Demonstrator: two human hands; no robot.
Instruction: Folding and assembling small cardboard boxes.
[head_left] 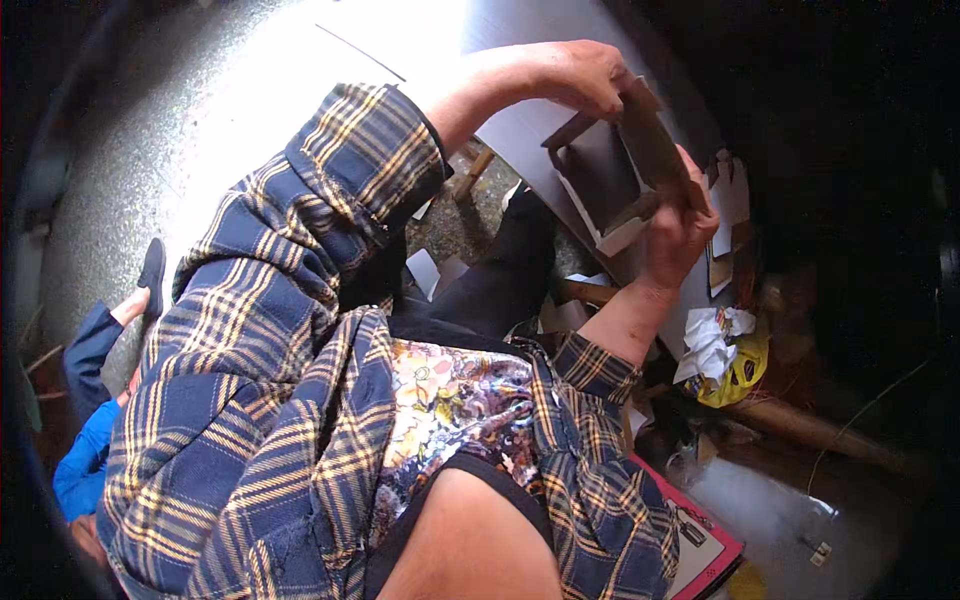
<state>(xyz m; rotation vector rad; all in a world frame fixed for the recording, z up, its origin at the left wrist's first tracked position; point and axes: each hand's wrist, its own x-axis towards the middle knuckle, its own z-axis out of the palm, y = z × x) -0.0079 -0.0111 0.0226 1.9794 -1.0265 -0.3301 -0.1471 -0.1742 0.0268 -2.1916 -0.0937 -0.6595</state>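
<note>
Strong light from the top left burns the floor (190, 180) out to white and spills glare onto the grey tabletop (525, 22), while the right side falls away to near black. The plaid shirt (240, 300) reads crisp and well lit, but the inner side of the cardboard box (645, 135) is shaded. Fisheye curvature bends the scene toward a dark round rim, and a pale haze at lower right may be reflection or blur.
</note>
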